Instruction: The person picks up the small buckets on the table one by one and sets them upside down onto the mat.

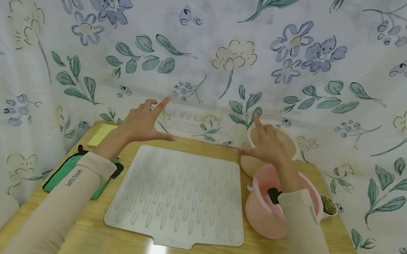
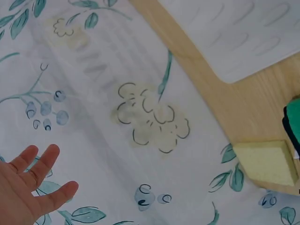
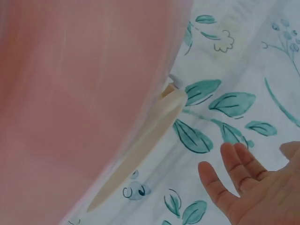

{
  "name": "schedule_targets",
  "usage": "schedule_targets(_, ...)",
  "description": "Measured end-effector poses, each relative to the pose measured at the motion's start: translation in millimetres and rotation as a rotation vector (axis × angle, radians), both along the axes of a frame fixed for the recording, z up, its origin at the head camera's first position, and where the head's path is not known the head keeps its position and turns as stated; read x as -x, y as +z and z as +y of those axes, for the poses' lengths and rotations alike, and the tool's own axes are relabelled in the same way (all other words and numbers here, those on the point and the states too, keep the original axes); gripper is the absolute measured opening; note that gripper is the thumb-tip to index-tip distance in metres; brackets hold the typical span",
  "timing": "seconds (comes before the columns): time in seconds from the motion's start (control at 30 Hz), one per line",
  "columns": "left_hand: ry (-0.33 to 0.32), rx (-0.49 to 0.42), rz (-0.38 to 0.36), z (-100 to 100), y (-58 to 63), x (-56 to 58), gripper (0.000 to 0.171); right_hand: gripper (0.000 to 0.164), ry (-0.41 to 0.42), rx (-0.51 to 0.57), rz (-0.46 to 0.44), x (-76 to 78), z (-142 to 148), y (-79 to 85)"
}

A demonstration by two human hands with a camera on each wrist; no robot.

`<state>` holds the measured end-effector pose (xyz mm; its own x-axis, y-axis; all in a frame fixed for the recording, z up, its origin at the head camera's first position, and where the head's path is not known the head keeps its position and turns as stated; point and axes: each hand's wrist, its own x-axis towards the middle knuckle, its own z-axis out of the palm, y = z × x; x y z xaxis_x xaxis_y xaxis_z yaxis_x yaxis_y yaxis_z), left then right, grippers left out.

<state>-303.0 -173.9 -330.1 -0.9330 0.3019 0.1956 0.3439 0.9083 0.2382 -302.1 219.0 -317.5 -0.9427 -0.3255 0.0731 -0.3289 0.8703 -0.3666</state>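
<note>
The white ridged mat (image 1: 179,192) lies flat mid-surface (image 1: 88,236), below and on the near side of both hands, its tab pointing to the surface's near edge; it looks broader from left to right, though the slant of the head view leaves its long axis uncertain; the left hand (image 1: 141,123) hangs by the mat's far left corner, while the right hand (image 1: 267,145) is just past the far right corner, so neither is plainly nearer; each grip is apart and holds nothing, thumbs pointing inward towards each other; the head view sets the right hand over a beige round item (image 1: 289,146) behind the pink bucket (image 1: 264,225), near the surface's right edge; the right wrist view instead shows a gap between fingers and beige item, with the printed curtain (image 3: 243,61) behind; the left wrist view alone shows the yellow block (image 2: 265,161) close up, by the surface's far left corner, well apart from that hand.
</note>
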Motion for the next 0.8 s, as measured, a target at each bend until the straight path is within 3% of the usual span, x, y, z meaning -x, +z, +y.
schedule_targets(0.4, -0.003, -0.064, -0.051, -9.0, 2.8, -14.7, 0.119, 0.130, 0.005, 0.025, -0.056, -16.8, 14.5, 3.5)
schedule_targets(0.67, -0.031, -0.087, -0.073, -12.6, 1.7, -21.1, 0.119, 0.126, 0.026, -0.014, 0.012, -27.4, 30.0, 9.6)
schedule_targets(0.8, -0.043, -0.107, -0.082, -15.2, 1.1, -25.7, 0.118, 0.125, 0.039, 0.010, 0.004, -33.5, 35.3, 12.1)
